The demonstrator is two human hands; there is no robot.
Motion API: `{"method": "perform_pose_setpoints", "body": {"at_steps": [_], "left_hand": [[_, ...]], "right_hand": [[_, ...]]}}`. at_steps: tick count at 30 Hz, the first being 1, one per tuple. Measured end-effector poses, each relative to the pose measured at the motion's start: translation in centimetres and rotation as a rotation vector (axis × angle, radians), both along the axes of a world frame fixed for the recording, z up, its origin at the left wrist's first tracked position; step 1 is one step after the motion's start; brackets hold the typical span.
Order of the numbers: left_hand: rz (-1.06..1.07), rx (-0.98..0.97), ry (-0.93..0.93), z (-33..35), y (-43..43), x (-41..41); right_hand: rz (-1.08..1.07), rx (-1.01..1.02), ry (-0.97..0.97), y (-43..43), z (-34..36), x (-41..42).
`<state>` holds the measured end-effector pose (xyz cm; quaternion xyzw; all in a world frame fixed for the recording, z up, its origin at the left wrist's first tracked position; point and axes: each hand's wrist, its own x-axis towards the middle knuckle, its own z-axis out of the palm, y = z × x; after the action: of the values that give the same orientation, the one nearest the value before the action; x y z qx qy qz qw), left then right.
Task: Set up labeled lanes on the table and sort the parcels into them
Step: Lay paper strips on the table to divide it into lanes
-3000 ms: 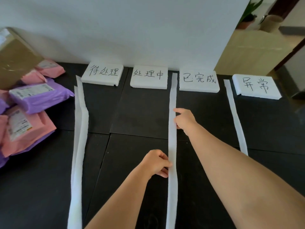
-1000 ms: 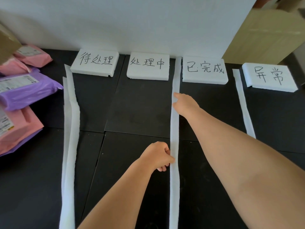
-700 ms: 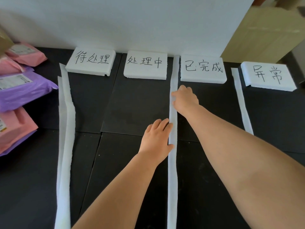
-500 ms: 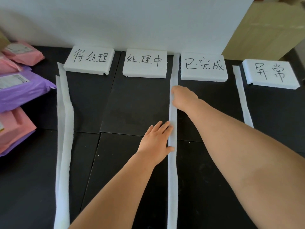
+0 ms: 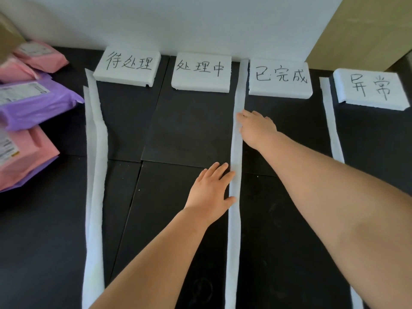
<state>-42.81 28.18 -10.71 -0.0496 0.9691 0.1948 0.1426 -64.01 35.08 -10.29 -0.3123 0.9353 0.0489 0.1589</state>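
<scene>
Four white foam label blocks with handwritten characters line the back of the black table (image 5: 189, 134): first (image 5: 128, 66), second (image 5: 201, 72), third (image 5: 279, 79), fourth (image 5: 367, 89). A long white strip (image 5: 234, 230) runs toward me between the second and third labels. My left hand (image 5: 210, 189) lies flat with straight fingers beside the strip, thumb on its edge. My right hand (image 5: 256, 128) rests farther back, fingers extended onto the strip. Two overlapping white strips (image 5: 94, 175) lie at the left. Another strip (image 5: 332, 126) lies left of the fourth label.
Pink parcels (image 5: 24, 159) and a purple parcel (image 5: 33, 103) are piled at the table's left edge, with a cardboard box corner (image 5: 7, 39) behind them. A white wall (image 5: 178, 23) backs the table. A wooden cabinet (image 5: 367, 30) stands at the far right.
My left hand went from a pinch on the strip to lying flat beside it. My right hand stayed on the strip farther back. The view shifted slightly.
</scene>
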Motion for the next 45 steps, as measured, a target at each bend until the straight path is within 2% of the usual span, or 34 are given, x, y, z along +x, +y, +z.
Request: {"method": "perform_pose_setpoints", "body": {"at_steps": [5,13,19,25,30,37,45], "left_hand": [[0.019,-0.014,-0.045,0.6,0.7,3.4],[0.007,-0.01,-0.12,1.8,1.6,8.5],[-0.037,-0.028,-0.118,2.6,1.3,11.4],[-0.08,-0.055,-0.109,3.2,1.4,13.6],[-0.052,-0.053,-0.096,3.8,2.3,15.8],[0.035,-0.047,-0.122,4.2,3.7,18.9],[0.1,-0.02,-0.107,3.3,6.1,22.9]], "right_hand": [[-0.025,-0.07,0.0,2.2,0.2,4.9],[-0.187,-0.171,-0.004,5.7,0.4,14.2],[-0.295,-0.183,-0.133,7.2,0.3,20.8],[-0.398,-0.214,-0.174,8.5,0.7,26.0],[-0.38,-0.166,-0.152,10.2,0.3,30.3],[-0.294,-0.066,-0.1,10.0,1.4,31.7],[-0.286,-0.217,-0.119,12.5,1.0,36.6]]}}
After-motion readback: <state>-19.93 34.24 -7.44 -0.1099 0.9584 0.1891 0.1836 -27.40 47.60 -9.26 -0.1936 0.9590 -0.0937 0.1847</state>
